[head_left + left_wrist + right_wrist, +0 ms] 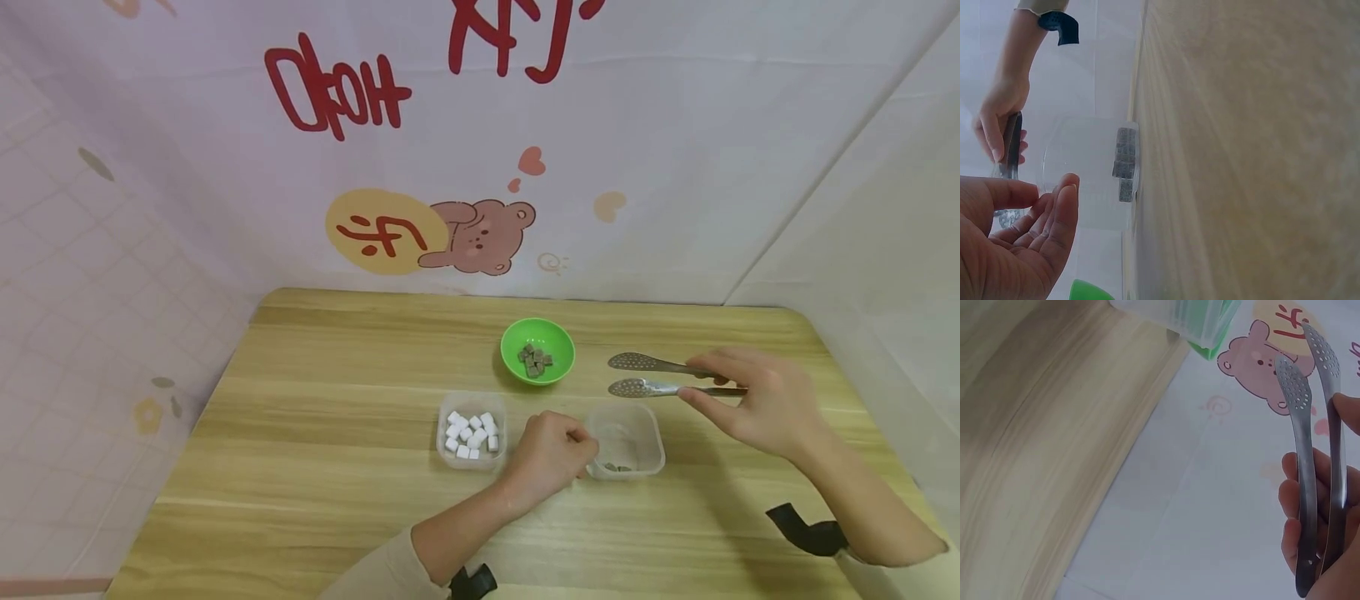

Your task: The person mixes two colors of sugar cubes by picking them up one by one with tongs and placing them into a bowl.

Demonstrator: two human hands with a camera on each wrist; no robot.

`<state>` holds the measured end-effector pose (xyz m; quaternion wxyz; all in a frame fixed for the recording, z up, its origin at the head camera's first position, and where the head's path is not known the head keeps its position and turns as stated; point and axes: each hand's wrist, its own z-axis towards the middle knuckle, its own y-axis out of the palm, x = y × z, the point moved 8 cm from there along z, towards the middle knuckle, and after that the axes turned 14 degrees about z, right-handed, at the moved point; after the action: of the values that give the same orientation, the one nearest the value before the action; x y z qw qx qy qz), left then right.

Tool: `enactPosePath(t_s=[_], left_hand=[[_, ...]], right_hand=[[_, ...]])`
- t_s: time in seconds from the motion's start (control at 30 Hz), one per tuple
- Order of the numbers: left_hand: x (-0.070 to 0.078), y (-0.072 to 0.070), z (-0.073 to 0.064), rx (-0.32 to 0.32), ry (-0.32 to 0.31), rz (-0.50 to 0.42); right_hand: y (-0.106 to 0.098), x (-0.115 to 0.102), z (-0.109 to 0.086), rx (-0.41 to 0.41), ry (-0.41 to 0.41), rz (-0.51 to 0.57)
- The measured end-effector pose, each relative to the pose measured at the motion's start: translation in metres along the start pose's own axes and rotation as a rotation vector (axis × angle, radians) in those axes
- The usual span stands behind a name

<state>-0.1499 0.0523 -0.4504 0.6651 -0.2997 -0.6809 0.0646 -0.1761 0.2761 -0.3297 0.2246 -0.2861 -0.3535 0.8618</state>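
Note:
My left hand (551, 454) is at the near left wall of a clear plastic container (651, 442), with thumb and fingertips pinching its rim. Several grey-brown cubes (1124, 153) lie on that container's bottom. My right hand (772, 400) holds metal tongs (1305, 456) above the table, beyond the container's right side. The perforated tips of the tongs are spread apart and point left, with nothing between them. Behind the containers stands a green bowl (558, 337) holding several brown cubes (534, 360).
Left of my left hand is a second clear plastic container (442, 454) with several white cubes (472, 433). All stand on a wood-grain table (337, 375). A printed white cloth (637, 125) hangs behind the table's back edge.

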Motion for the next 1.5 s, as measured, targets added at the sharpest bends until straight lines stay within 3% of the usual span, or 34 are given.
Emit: enactPosePath(t_s=[0.43, 0.8, 1.13, 1.5], left_hand=[[0.001, 0.000, -0.001, -0.002, 0.004, -0.006], [0.002, -0.001, -0.001, -0.004, -0.015, -0.003], [0.002, -0.001, -0.001, 0.000, -0.017, -0.003], [0.002, -0.001, -0.001, -0.001, -0.004, -0.011]], right_hand=[[0.000, -0.013, -0.013, -0.049, -0.128, -0.073], [0.023, -0.021, -0.017, -0.180, -0.171, -0.070], [0.042, -0.029, -0.017, -0.228, -0.254, -0.040], [0.056, -0.032, -0.014, -0.307, -0.252, -0.081]])
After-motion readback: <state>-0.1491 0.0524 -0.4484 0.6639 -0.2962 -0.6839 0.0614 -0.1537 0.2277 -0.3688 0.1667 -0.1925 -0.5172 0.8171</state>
